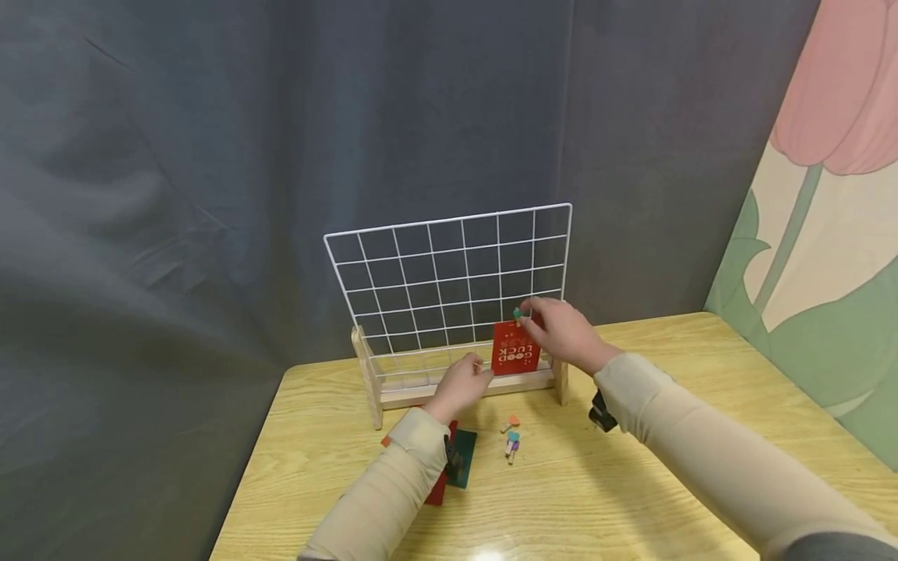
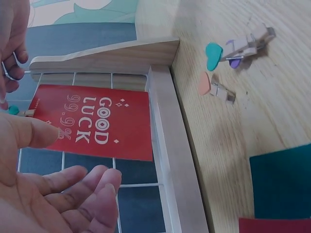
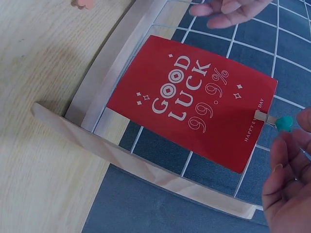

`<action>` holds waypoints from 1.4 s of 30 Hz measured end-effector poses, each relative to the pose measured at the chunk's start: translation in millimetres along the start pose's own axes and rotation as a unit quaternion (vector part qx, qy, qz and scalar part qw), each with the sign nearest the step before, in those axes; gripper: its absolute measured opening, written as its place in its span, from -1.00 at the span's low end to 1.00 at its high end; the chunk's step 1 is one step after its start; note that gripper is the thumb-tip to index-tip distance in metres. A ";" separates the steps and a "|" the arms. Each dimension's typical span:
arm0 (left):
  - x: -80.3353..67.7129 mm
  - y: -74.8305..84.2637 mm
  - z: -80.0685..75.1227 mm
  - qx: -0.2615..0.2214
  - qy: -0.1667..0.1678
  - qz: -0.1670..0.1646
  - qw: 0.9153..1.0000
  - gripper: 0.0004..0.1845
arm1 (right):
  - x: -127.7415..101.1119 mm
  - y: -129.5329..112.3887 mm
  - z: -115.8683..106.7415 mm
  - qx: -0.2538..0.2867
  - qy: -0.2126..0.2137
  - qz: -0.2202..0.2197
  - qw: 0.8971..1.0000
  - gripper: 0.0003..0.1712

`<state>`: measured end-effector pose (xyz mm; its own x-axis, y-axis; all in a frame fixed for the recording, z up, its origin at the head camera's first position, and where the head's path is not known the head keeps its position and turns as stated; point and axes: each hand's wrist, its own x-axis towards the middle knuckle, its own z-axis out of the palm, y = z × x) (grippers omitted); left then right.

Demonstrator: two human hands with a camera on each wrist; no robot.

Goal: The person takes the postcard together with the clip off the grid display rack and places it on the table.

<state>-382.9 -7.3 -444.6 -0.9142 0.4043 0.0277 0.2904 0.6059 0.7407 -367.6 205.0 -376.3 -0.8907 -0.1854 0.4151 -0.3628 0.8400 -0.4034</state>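
A red "GOOD LUCK" card (image 1: pixel 515 348) stands against the white wire grid (image 1: pixel 449 288), its lettering upside down in the head view. At its upper edge a small wooden clothespin with a green heart (image 3: pixel 283 124) clamps the card. My right hand (image 1: pixel 567 331) is at this clothespin, its fingertips right beside the heart with the fingers slightly spread. Left of the card's lower corner, my left hand (image 1: pixel 461 386) is held with loosely bent fingers and nothing between them. In the left wrist view, the left thumb overlaps the card (image 2: pixel 104 124).
The grid sits in a wooden stand (image 1: pixel 466 387) on the wooden table. In front lie clothespins with teal (image 2: pixel 214 56), purple (image 2: pixel 234 62) and orange hearts (image 2: pixel 204 83). A dark green card (image 1: pixel 463 460) and a red card (image 1: pixel 438 491) lie beneath the left forearm. Grey curtain hangs behind.
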 end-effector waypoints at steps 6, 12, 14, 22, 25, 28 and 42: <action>7.3 2.5 6.4 -0.002 0.007 -0.004 1.000 -0.43 | 2.6 -0.2 0.5 -0.005 -0.006 0.002 1.000 -0.68; 13.5 3.1 14.8 -0.005 0.000 0.003 1.000 -0.38 | 1.8 -2.7 1.2 -0.020 -0.006 0.000 1.000 -0.71; 15.0 4.3 16.3 -0.003 0.002 0.005 1.000 -0.38 | 1.5 -2.7 0.8 -0.026 -0.003 -0.005 1.000 -0.71; 18.6 8.5 17.8 0.007 0.009 0.016 1.000 -0.47 | 3.4 -3.3 0.1 -0.043 0.000 -0.018 0.999 -0.70; 18.7 10.7 18.2 0.012 0.011 0.021 1.000 -0.54 | 4.4 -3.7 0.2 -0.049 -0.002 -0.016 0.999 -0.68; 18.5 12.7 18.0 0.018 0.018 0.021 0.999 -0.57 | 5.1 -3.8 0.8 -0.054 -0.008 -0.016 0.998 -0.67; 23.1 7.2 20.4 0.071 0.072 0.033 0.994 -0.76 | 9.4 -3.3 7.9 -0.084 -0.010 -0.031 0.996 -0.68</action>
<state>-396.2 20.3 -452.3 -0.9196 0.3511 0.1761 0.3790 0.6755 0.6325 -377.0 196.4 -377.5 -0.8739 -0.2473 0.4185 -0.3671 0.9000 -0.2349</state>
